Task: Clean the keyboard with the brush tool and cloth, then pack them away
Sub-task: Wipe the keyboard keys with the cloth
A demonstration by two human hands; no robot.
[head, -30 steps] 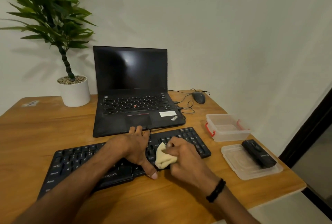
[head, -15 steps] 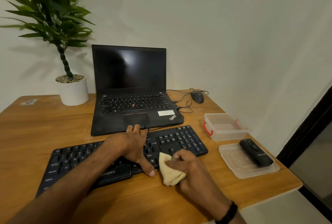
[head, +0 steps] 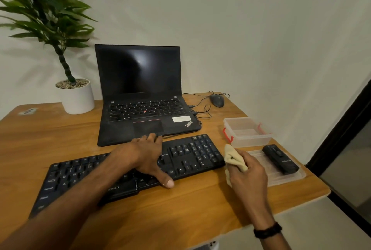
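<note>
The left hand [head: 146, 157] lies flat across the keyboard [head: 190, 153], fingers straight, steadying it. The right hand [head: 249, 171] grips the bunched cloth [head: 233, 157] just off the keyboard's right end. Wiping looks about done, but the box [head: 247, 131] holds nothing and the brush tool [head: 280, 158] lies on its lid [head: 281, 179], so packing remains.

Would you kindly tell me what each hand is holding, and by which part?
The right hand grips the bunched cream cloth around its middle, ends poking out above and below. The left hand holds nothing; it rests on the keyboard.
</note>
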